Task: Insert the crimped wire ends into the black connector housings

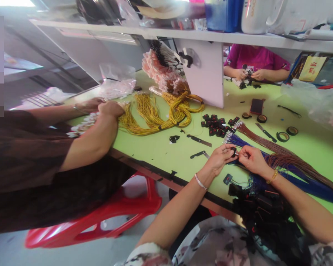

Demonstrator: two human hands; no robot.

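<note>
Black connector [233, 150] is being grasped in left hand's fingertips [221, 158], above green tabletop [180, 159]; what looks like thin wire end [236, 154] is being pinched by right hand [251, 159], at connector's 3 o'clock. Judged best: connector being braced squarely, wire being gripped near tip and fed straight, bending being avoided. Seating cannot be told. Blue wires [240, 142] are being left at 1 o'clock, loose black connectors [215, 125] at 11.
</note>
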